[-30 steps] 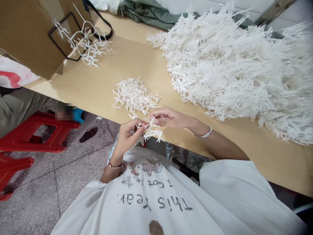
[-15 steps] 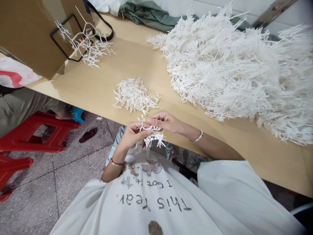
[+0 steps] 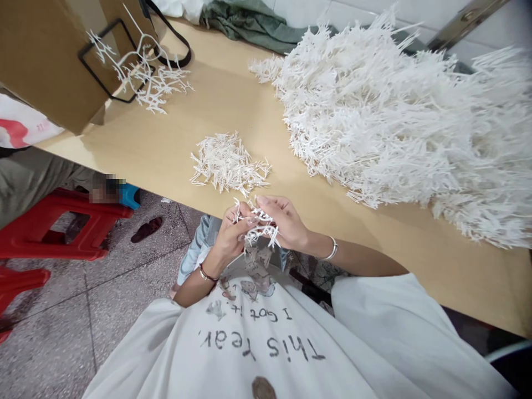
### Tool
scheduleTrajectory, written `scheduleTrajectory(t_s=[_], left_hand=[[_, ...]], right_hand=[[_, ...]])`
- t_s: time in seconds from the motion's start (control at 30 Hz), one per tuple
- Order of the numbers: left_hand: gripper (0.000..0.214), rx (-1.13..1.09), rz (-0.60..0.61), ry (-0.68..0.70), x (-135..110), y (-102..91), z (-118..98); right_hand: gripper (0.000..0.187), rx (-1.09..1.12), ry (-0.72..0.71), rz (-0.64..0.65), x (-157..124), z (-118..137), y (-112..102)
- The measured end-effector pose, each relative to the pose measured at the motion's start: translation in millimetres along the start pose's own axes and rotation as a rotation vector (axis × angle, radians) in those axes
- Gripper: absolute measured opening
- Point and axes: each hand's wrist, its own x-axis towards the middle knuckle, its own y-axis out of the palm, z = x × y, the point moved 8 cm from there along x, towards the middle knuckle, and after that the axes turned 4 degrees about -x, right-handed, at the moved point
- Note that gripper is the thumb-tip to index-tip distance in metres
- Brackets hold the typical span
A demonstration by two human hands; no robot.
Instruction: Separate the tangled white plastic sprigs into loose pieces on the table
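Between my two hands, at the table's front edge, is a white branched plastic sprig (image 3: 262, 231) with many thin forked tips. My left hand (image 3: 229, 237) is closed, pinching the sprig's left side between thumb and fingers. On the other side my right hand (image 3: 287, 223) has its thumb and bent fingers closed at the sprig's upper right; the fingertips are partly hidden. Just beyond the hands lies a small heap of short white plastic bits (image 3: 230, 163). A far larger heap of white branched sprigs (image 3: 394, 122) covers the table's right side.
At the back left, a looser white branched piece (image 3: 155, 83) lies against a black wire frame (image 3: 108, 91) and a cardboard box (image 3: 45, 55). Green cloth (image 3: 249, 22) runs along the wall. Left of the table are a red stool (image 3: 75, 221) and another person's leg (image 3: 33, 180).
My right hand has turned and shifted slightly down around the sprig, its thumb now pointing up-left. The sprig has tilted between my hands. Both heaps look the same.
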Motion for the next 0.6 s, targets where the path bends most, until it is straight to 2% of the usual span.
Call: scheduleTrajectory(t_s=[0.13, 0.27, 0.43, 0.53, 0.6], left_hand=[[0.029, -0.021, -0.014, -0.011, 0.2, -1.0, 3.9], [0.035, -0.014, -0.012, -0.054, 2.5, -5.0, 6.8], [0.041, -0.13, 0.038, -0.096, 3.2, 0.5, 6.2], [0.038, -0.097, 0.113, -0.108, 1.9, 5.9, 8.8], [0.036, -0.041, 0.097, -0.073, 3.1, 1.7, 6.9]], right_hand=[[0.046, -0.059, -0.024, -0.034, -1.7, -0.5, -3.2], [0.049, -0.107, 0.038, 0.067, -0.8, -8.5, -3.7], [0.049, -0.029, 0.114, 0.181, 8.4, -4.1, -8.0], [0.047, -0.113, 0.033, 0.189, 15.4, 8.1, -14.2], [0.045, -0.287, -0.081, 0.161, 19.0, 19.9, -19.1]])
